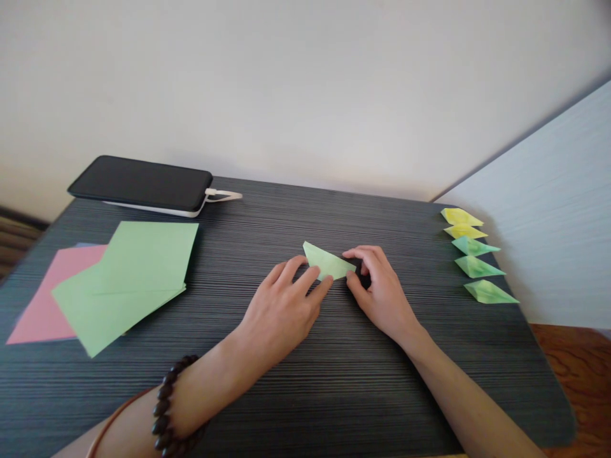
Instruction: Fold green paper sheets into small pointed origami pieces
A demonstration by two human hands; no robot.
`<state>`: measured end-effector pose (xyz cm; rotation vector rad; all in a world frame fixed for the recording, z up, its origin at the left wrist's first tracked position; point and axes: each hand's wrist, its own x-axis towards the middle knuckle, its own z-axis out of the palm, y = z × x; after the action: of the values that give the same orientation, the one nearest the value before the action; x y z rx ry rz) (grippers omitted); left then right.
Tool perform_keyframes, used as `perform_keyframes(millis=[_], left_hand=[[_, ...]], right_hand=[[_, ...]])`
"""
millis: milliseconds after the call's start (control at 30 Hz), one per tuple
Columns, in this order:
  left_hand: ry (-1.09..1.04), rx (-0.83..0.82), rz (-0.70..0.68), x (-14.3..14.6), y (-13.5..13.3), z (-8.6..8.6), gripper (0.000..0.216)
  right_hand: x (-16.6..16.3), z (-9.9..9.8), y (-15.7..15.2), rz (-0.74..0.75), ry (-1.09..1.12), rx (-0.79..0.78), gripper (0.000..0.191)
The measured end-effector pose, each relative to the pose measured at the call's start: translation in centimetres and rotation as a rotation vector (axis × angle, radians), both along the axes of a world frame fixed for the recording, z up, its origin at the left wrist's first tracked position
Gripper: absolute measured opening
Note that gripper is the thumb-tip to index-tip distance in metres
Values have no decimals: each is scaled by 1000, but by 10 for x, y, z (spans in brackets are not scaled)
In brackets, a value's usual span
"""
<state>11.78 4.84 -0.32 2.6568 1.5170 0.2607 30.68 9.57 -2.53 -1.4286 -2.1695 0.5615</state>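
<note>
A small piece of folded light-green paper (329, 262) lies near the middle of the dark table, its long edge slanting down to the right. My left hand (286, 299) rests on its left and near side, palm down, fingers spread with the tips pressing on the paper. At the paper's right corner, my right hand (379, 286) has thumb and index finger curled together, pinching the tip. The other fingers of that hand are bent and partly hidden. A dark beaded bracelet (165, 407) circles my left wrist.
Green square sheets (128, 280) overlap pink paper (52, 292) at the left. Behind them, a black phone (143, 183) lies on a white object, with a white cable (224, 194) attached. Several folded yellow and green paper pieces (480, 266) line the table's right edge. A wall borders the back.
</note>
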Motion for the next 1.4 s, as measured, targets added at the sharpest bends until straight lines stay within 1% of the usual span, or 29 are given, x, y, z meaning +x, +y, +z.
perform_keyframes(millis=[133, 233, 267, 333, 367, 400, 467, 600, 767, 900, 1000, 1233, 1333, 1400], left_hand=[[-35, -12, -17, 0, 1, -1, 38], [-123, -40, -33, -3, 6, -5, 35], [-164, -43, -10, -4, 9, -7, 32], [-232, -27, 93, -8, 14, -10, 29], [-252, -6, 149, -10, 16, -12, 29], [-253, 4, 174, -11, 18, -14, 32], [-248, 19, 175, -14, 20, -16, 34], [-268, 4, 147, -15, 20, -17, 31], [-362, -16, 156, -16, 23, -17, 31], [-454, -46, 171, -18, 26, -16, 25], [-478, -82, 179, -19, 28, -15, 21], [-445, -149, 182, -21, 30, -14, 14], [-418, -173, 182, -26, 33, -14, 16], [-408, -206, 140, -31, 35, -13, 16]], right_hand=[[1, -2, 0, 23, -27, 40, 31], [0, -4, 0, 52, -65, 81, 31], [0, -4, 0, 59, -70, 88, 31], [1, -5, 0, 63, -70, 88, 29], [1, -5, 0, 64, -69, 86, 29], [1, -4, 0, 67, -67, 85, 29], [1, -3, 0, 74, -57, 92, 28], [1, -3, -1, 94, -16, 136, 25], [1, -2, 0, 108, 10, 180, 20], [1, -1, 0, 128, 10, 183, 16], [1, -1, 0, 141, 12, 190, 15], [2, -1, 2, 187, 46, 150, 11], [5, -1, 4, 193, 49, 91, 13], [6, -1, 5, 198, 36, 34, 18]])
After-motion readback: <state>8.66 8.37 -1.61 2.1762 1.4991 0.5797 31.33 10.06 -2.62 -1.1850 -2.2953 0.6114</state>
